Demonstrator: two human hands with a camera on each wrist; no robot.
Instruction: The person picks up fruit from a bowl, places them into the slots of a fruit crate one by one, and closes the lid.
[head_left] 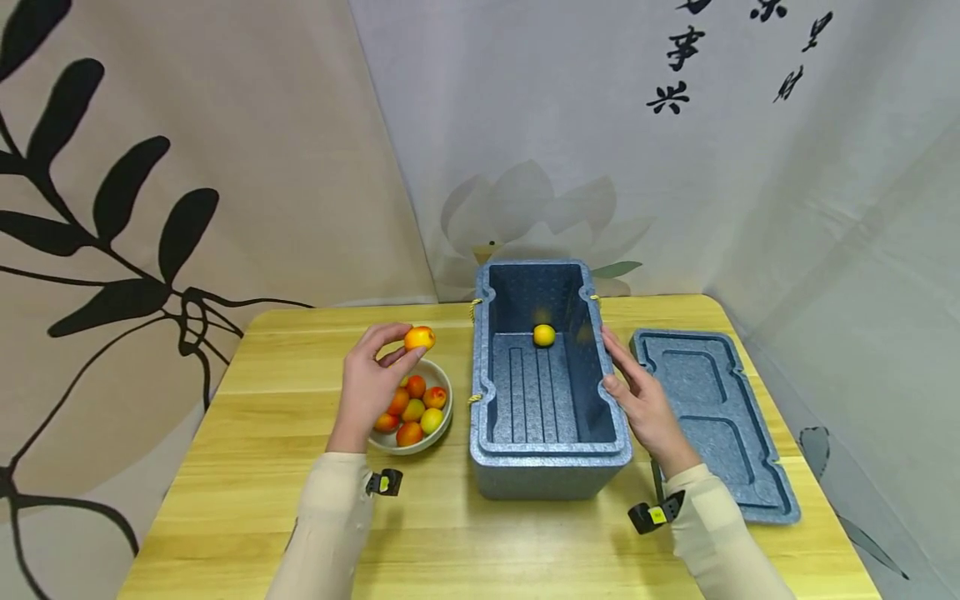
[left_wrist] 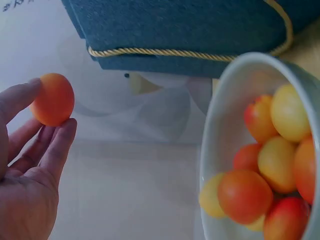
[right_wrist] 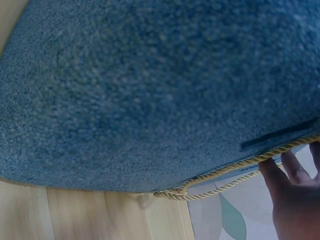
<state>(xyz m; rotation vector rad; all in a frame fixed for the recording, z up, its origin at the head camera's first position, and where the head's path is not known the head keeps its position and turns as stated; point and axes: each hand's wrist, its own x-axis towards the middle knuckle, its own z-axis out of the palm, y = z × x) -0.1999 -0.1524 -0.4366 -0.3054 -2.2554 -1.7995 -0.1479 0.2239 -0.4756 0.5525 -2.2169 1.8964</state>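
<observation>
My left hand [head_left: 375, 375] pinches an orange-red apricot [head_left: 419, 337] between thumb and fingertips, above the far edge of a pale bowl [head_left: 447, 421]. In the left wrist view, the held apricot [left_wrist: 52, 100] is apart from the bowl [left_wrist: 220, 110], which has several red, orange and yellow fruits [left_wrist: 245, 196] in it. A blue-grey foam box [head_left: 551, 483] stands uncovered to the right, with one yellow-orange fruit [head_left: 543, 335] on its floor near the far end. My right hand [head_left: 648, 408] rests against the box's right side with its fingers extended, near a yellow cord [right_wrist: 230, 170].
The box's lid [head_left: 712, 417] lies on the wooden table [head_left: 247, 467], right of the box and partly behind my right arm. A printed cloth [head_left: 300, 167] hangs behind the table. Yellow cord loops are on the box's long sides.
</observation>
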